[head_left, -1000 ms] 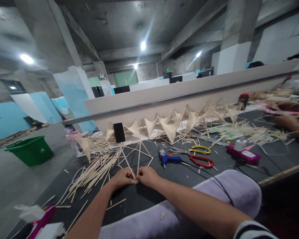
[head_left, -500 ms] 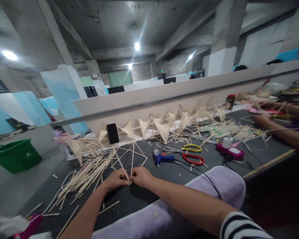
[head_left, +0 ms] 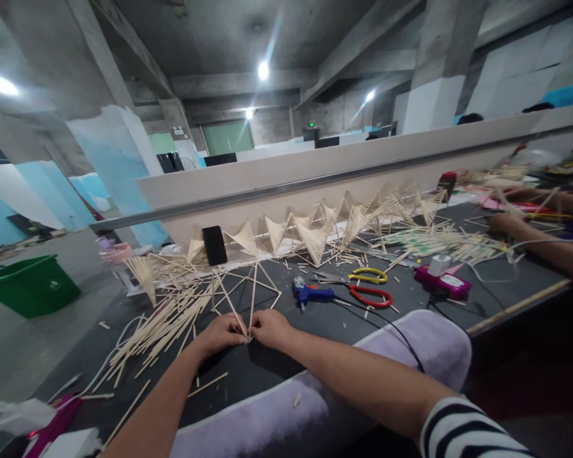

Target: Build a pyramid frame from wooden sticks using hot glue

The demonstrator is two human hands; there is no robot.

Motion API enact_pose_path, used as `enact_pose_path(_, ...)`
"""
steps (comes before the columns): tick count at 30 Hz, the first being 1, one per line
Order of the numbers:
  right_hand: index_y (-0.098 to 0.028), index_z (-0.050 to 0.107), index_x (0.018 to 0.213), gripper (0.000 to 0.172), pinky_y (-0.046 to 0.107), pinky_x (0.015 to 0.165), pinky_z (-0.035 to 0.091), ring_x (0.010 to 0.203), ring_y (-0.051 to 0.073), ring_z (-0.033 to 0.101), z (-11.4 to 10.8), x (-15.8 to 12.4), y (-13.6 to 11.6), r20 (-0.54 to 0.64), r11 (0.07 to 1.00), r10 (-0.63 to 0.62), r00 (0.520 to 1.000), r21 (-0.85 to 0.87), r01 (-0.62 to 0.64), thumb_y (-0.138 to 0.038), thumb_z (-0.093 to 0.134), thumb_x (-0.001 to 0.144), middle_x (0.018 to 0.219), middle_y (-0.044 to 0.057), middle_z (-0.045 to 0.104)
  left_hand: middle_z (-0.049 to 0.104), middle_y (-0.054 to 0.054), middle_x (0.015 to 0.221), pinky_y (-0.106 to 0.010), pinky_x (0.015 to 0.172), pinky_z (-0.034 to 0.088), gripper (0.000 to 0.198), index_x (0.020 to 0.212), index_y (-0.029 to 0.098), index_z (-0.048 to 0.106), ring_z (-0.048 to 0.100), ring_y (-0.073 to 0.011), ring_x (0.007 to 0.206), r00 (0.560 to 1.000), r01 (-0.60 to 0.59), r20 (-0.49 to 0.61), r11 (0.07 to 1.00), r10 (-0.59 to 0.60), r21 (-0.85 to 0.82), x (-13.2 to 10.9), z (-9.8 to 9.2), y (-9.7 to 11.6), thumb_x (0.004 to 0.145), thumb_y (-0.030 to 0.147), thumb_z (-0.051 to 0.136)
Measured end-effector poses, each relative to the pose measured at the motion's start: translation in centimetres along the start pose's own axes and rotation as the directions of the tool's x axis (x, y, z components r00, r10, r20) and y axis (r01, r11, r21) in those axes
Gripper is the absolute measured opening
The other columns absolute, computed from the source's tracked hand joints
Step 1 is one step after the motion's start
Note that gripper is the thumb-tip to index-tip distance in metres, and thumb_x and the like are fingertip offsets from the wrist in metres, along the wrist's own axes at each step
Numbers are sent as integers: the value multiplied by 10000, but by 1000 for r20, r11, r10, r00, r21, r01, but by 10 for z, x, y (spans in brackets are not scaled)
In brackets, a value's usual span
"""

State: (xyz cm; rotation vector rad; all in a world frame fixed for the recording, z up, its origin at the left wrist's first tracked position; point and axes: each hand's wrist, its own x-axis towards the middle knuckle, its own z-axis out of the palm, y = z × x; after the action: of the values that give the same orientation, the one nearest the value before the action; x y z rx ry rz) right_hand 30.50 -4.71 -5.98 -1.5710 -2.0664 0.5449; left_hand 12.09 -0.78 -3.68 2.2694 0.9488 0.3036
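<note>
Both of my hands meet at the near corner of a frame of thin wooden sticks (head_left: 253, 294) that stands on the dark table. My left hand (head_left: 223, 332) pinches the sticks at that joint from the left. From the right, my right hand (head_left: 270, 329) pinches the same corner, its fingertips almost touching the left ones. The exact contact is partly hidden by the fingers. To the right lie a blue glue gun (head_left: 310, 292) and scissors (head_left: 368, 287) with one yellow and one red handle. Loose sticks (head_left: 165, 331) are heaped to the left.
Finished-looking stick models (head_left: 310, 235) line the partition behind a black phone (head_left: 214, 245). A magenta power strip (head_left: 443, 282) sits to the right, near another person's hands (head_left: 506, 222). A lilac cloth (head_left: 401, 343) covers the front edge. A green bin (head_left: 31, 286) stands left.
The view has tilted slightly, so the table scene sits a little higher. My hands keep the same grip on the stick frame's corner.
</note>
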Motion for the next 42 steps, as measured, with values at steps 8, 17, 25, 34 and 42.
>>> enact_pose_path(8, -253, 693, 827, 209, 216, 571, 351, 773, 147, 611, -4, -2, -2, -1, 1000, -9, 1000, -24, 9, -340, 532, 727, 827, 2, 701, 615, -36, 823, -266, 764, 446, 179, 748, 154, 705, 572, -164, 786, 1000, 30, -10, 999, -30, -18, -1, 1, 5, 656, 304, 675)
enact_pose_path(17, -254, 692, 846, 219, 220, 592, 364, 794, 151, 613, -3, -2, -1, -2, 999, -16, 1000, -29, 16, -335, 522, 733, 845, 6, 702, 621, -33, 810, -268, 777, 432, 187, 732, 157, 706, 578, -169, 805, 1000, -13, -9, 1000, 13, -12, -1, 0, 5, 666, 330, 679)
enact_pose_path(25, -260, 697, 849, 220, 222, 604, 378, 796, 152, 610, -6, -3, -4, 7, 1000, 0, 1000, -23, 0, -341, 529, 732, 848, 4, 703, 614, -34, 815, -266, 771, 430, 220, 733, 161, 701, 571, -166, 799, 1000, -8, -11, 1000, 7, -12, 0, 0, 7, 663, 367, 673)
enact_pose_path(34, -253, 690, 817, 213, 225, 574, 357, 787, 156, 615, -6, -4, -3, -7, 1000, -11, 1000, -11, 11, -337, 519, 722, 834, 0, 703, 619, -42, 823, -289, 780, 426, 220, 731, 155, 701, 576, -181, 803, 1000, -7, -9, 1000, 7, -13, 0, 0, 5, 664, 362, 672)
enact_pose_path(42, -257, 690, 836, 219, 225, 593, 361, 807, 152, 615, -6, -4, -3, 7, 1000, -16, 1000, -13, 16, -338, 516, 731, 856, -2, 703, 619, -32, 814, -262, 771, 430, 193, 727, 158, 696, 576, -160, 793, 1000, -12, -5, 1000, 12, 2, 0, 0, 6, 673, 342, 674)
